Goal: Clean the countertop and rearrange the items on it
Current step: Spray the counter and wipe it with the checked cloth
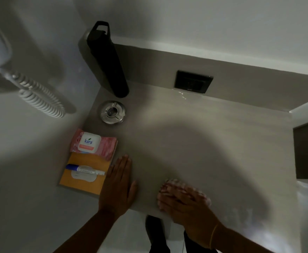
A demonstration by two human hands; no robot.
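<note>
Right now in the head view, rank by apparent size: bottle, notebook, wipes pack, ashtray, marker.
1. bottle, tall and black
2. notebook, orange, partly hidden under the wipes, so bottle versus notebook is unsure
3. wipes pack
4. ashtray
5. marker

Wide-angle stretch near the edges makes close calls unsure.

1 bottle (pixel 106 59), 1 ashtray (pixel 112 111), 1 wipes pack (pixel 93 143), 1 notebook (pixel 84 181), 1 marker (pixel 85 169).

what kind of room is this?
Likely a hotel room counter: a wall-mounted hair dryer with a coiled cord, a glass ashtray and a wall socket above the grey countertop.
</note>
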